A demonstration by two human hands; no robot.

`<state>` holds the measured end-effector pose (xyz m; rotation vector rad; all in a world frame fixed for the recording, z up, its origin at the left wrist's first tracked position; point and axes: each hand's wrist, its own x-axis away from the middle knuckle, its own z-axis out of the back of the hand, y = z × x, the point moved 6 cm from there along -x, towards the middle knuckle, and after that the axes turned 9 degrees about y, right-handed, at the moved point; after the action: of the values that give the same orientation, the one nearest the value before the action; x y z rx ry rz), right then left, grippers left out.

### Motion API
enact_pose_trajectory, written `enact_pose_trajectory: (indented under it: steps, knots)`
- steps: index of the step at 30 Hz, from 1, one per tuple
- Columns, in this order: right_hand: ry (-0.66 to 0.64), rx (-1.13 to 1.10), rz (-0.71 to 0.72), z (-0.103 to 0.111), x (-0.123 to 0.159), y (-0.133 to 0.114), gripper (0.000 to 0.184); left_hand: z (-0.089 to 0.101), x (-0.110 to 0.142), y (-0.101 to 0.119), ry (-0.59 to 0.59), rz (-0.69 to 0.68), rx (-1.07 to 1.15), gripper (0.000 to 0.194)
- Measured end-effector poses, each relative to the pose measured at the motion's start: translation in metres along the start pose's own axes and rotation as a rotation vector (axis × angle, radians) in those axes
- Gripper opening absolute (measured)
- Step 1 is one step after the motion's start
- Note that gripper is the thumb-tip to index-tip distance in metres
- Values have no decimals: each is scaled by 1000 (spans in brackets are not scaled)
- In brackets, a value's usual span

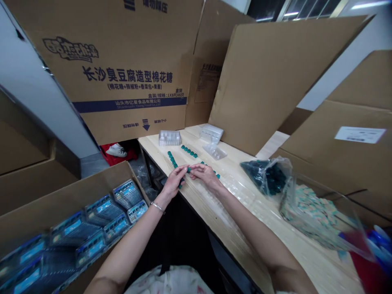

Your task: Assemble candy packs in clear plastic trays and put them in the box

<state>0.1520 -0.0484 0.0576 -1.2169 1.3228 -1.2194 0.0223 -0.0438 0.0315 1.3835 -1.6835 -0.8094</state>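
Someone's pale shirt (pixel 180 281) is closest — left hand (pixel 174 180) and right hand (pixel 206 174) pinch one green bit (pixel 188 169), left nearer the green row (pixel 172 158) pointing away.

The brown carton (pixel 128 61) reads "长沙臭豆腐造型棉花糖", "1X8托X6只" and, below, "汕头市亿星食品有限公司".

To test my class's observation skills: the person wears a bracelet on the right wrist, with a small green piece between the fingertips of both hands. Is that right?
Not quite: the bracelet is on the left wrist, as the head view shows. The small green piece is indeed between the fingertips of the left hand and right hand.
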Motion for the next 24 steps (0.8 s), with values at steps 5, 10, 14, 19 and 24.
enact_pose_trajectory:
  steps: [5, 10, 14, 19, 24]
  knots:
    - [-28, -177, -102, 1, 4, 7, 31, 0, 0, 0, -67, -54, -110, 37]
    - [-8, -78, 13, 1, 5, 1, 29, 3, -6, -3, -25, -70, -89, 35]
    - [40, -20, 116, 3, 4, -7, 24, -3, -4, -4, -94, -28, -32, 31]
    - [18, -91, 61, 1, 4, -3, 21, -7, 2, -9, -160, 46, -11, 33]
    - [0, -197, 6, -3, 5, 5, 18, -7, 3, -13, -128, 52, 102, 31]
